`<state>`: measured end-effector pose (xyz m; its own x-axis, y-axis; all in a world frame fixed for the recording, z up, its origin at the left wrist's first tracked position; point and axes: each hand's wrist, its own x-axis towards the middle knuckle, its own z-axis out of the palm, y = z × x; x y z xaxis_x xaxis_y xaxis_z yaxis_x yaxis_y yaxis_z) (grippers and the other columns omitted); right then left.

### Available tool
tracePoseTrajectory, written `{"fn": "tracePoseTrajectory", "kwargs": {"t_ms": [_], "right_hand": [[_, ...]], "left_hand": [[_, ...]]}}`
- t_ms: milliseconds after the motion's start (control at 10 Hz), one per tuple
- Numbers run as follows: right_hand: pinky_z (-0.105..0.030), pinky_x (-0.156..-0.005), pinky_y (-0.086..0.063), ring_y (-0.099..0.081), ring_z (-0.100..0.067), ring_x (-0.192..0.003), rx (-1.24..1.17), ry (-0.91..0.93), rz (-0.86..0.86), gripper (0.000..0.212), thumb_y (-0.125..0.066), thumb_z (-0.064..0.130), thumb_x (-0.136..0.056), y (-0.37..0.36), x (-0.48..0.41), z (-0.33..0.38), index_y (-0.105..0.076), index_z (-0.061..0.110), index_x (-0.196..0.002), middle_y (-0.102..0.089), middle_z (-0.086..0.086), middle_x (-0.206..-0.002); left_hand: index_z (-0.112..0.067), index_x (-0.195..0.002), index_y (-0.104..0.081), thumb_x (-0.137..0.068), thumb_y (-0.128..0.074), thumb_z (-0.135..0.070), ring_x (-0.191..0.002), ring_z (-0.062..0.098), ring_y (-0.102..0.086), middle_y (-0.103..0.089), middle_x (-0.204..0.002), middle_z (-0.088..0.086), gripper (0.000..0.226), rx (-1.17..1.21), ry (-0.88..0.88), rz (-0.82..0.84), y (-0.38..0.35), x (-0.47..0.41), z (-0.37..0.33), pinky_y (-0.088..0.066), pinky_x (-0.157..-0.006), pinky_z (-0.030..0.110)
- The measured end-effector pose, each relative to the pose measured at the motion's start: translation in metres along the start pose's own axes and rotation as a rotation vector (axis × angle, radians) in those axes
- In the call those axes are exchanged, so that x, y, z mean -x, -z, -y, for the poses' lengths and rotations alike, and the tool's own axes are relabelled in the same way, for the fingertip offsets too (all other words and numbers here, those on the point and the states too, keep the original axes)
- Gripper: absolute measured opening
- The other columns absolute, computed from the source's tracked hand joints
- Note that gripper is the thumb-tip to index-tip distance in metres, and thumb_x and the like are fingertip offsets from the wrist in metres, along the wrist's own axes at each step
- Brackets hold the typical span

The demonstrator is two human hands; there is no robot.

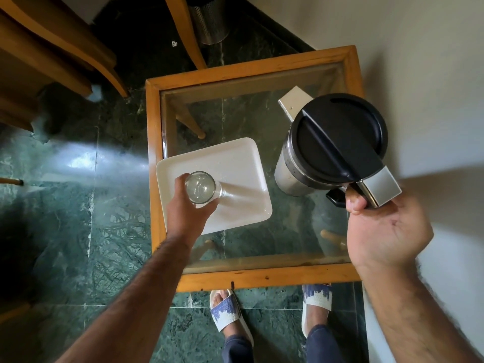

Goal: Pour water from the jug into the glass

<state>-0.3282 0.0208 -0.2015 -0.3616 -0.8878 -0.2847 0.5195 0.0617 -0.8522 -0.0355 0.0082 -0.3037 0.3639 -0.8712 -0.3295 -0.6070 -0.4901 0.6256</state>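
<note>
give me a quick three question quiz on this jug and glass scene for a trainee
1. True or false: the glass stands on the white tray.
2. Which hand has its grip on the jug handle? A) left hand B) right hand C) neither
3. Fill in: the jug's black lid is ____ (on/off).

Key:
1. True; it stands upright there, with the left hand around it.
2. B; the right hand's fingers are at the silver handle end.
3. On; it covers the jug's top.
</note>
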Motion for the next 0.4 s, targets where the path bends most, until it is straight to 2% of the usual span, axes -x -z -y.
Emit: {"fn": "tracePoseTrajectory", "kwargs": {"t_ms": [100,200,300,400], "right_hand": [[-0.026,-0.063,-0.041,-0.05,-0.013,-0.055,0.032,0.024,0.018,0.056,-0.03,0.011,-0.092,0.002,-0.002,0.0,-0.071,0.026,-0.057,-0.06,0.011,-0.054],[-0.031,-0.064,-0.042,-0.056,-0.018,-0.064,0.044,0.021,0.04,0.046,-0.035,0.024,-0.099,0.004,-0.006,0.002,-0.073,0.023,-0.072,-0.066,0.006,-0.063],[-0.037,-0.072,-0.047,-0.067,-0.02,-0.086,0.103,0.066,0.026,0.045,-0.04,0.048,-0.105,0.009,-0.013,0.014,-0.077,0.025,-0.096,-0.077,0.007,-0.087],[-0.048,-0.113,-0.044,-0.057,-0.019,-0.135,0.595,0.284,0.071,0.061,-0.04,0.067,-0.104,0.004,-0.013,0.049,-0.061,0.022,-0.14,-0.065,-0.003,-0.144]], "left_hand": [[-0.022,-0.146,-0.04,-0.07,-0.096,-0.037,-0.12,0.026,-0.062,-0.061,-0.131,-0.005,0.096,-0.055,-0.051,0.038,0.006,0.001,-0.003,-0.049,-0.093,0.033],[-0.016,-0.164,-0.017,-0.067,-0.093,-0.055,-0.151,0.028,-0.039,-0.038,-0.166,0.009,0.129,-0.155,-0.063,0.091,0.017,0.009,-0.01,-0.037,-0.124,0.046],[-0.01,-0.167,-0.01,-0.076,-0.068,-0.08,-0.163,0.027,-0.016,-0.018,-0.175,0.011,0.128,-0.335,-0.176,0.025,0.035,0.028,-0.018,-0.019,-0.132,0.048],[-0.008,-0.167,-0.01,-0.089,-0.039,-0.085,-0.165,0.026,-0.008,-0.012,-0.177,0.011,0.114,-0.491,-0.411,0.012,0.064,0.05,-0.035,-0.013,-0.133,0.053]]}}
